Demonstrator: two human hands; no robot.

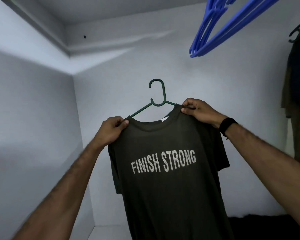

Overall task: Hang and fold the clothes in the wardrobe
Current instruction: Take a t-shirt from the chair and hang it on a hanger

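White wardrobe walls [42, 101] are framing both raised arms. The left hand [111, 130] and right hand [197, 110] are pinching the shoulders of a dark shirt [168, 187], holding it up on a green hanger [156, 99] below blue hangers [220, 25].

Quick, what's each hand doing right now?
Left hand: pinches the dark T-shirt at its collar, over the green hanger.
Right hand: pinches the T-shirt's other shoulder against the hanger.

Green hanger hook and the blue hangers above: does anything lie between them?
Nothing. In the head view, only bare white wardrobe wall shows between the green hanger and the blue hangers; both hands grip the shirt below.
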